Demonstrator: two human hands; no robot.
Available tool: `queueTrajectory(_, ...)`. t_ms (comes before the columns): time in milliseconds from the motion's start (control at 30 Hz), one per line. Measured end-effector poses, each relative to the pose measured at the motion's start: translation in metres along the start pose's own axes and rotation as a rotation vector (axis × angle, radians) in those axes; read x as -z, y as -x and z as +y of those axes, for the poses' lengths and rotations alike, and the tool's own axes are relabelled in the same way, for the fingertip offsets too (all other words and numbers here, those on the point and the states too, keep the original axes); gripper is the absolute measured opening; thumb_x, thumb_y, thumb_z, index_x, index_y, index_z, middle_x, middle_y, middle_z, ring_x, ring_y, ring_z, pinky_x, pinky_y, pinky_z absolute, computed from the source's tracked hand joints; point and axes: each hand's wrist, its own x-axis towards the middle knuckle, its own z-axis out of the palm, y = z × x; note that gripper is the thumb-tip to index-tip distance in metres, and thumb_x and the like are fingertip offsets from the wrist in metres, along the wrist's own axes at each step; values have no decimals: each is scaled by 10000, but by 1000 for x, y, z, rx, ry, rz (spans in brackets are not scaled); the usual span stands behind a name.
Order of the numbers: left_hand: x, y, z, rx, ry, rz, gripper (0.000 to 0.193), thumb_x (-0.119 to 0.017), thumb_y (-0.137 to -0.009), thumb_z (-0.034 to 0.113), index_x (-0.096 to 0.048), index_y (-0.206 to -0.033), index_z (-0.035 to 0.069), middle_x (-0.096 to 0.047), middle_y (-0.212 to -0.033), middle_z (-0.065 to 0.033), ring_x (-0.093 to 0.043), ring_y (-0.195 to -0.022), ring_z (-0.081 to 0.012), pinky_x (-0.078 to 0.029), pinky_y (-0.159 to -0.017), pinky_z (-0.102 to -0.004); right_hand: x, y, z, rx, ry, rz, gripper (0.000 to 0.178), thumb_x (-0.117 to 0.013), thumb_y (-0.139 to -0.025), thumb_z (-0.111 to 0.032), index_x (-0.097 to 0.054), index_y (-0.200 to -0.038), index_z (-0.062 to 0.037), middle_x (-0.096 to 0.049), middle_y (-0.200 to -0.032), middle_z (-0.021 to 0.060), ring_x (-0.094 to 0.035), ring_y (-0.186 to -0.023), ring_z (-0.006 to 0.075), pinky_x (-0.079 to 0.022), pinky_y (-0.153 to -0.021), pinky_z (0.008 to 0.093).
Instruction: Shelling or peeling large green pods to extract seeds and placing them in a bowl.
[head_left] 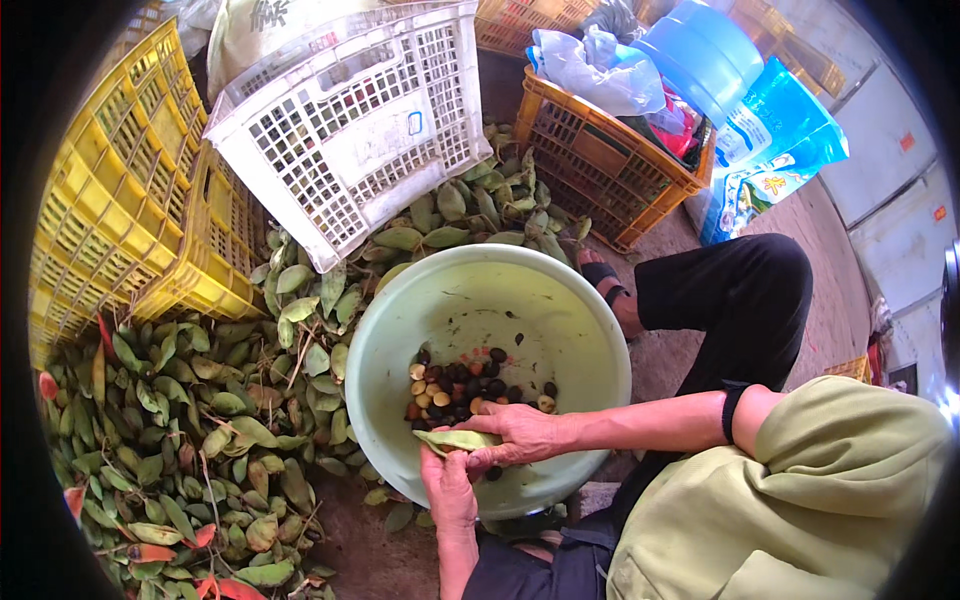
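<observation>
Both my hands hold a green seed pod (458, 440) over the near side of a large pale green basin (375, 310). My left hand (450, 490) grips its underside from below, thumb and fingers closed on it. From the right, my right hand (510, 435) pinches the pod's other end between thumb and fingers. In the bottom of the basin lies a pile of round seeds (465, 385), black, brown and pale cream. A few dark scraps cling to the basin's inner wall. What is inside the held pod cannot be made out.
A heap of green pods (230, 420) covers the floor at left and behind the basin. Yellow crates (115, 190) stand far left, a white crate (350, 130) behind. At back right an orange crate (610, 160) holds bags and a blue tub (700, 50); my bent leg (740, 300) is nearer.
</observation>
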Motion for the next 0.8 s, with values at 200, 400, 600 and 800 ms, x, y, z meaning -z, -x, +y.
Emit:
queueTrajectory(200, -10, 6, 14, 72, 53, -53, 376, -492, -824, 37, -472, -1199, 27, -583, -1080, -69, -631, -932, -182, -562, -789, -307, 6, -5, 1, -173, -230, 56, 397, -452, -970, -396, -586, -925, -26, -609, -763, 204, -606, -755, 390, -470, -684, 446)
queueTrajectory(400, 4, -4, -6, -75, -135, 41, 389, -462, -779, -16, -492, -1166, 1, -576, -1047, -68, -606, -917, -166, -521, -821, -311, -23, -17, 10, -435, -440, 179, 421, -419, -989, -335, -603, -800, -6, -601, -681, 115, -599, -676, 233, -472, -661, 380)
queueTrajectory(600, 21, -18, -20, -20, -71, 238, 386, -467, -826, 22, -483, -1208, -24, -554, -1068, -89, -541, -949, -164, -442, -887, -288, -33, -5, 15, -299, -498, 115, 362, -528, -920, -270, -508, -1172, -11, -619, -877, 124, -598, -695, 193, -498, -707, 326)
queueTrajectory(800, 23, -15, -34, -31, -186, 190, 510, -426, -828, 0, -443, -1335, -53, -562, -1143, -116, -544, -981, -161, -435, -908, -281, 11, -5, -10, -371, -448, -530, 744, -631, -820, -138, -196, -1421, -80, -599, -922, 155, -609, -649, 184, -513, -483, 317)
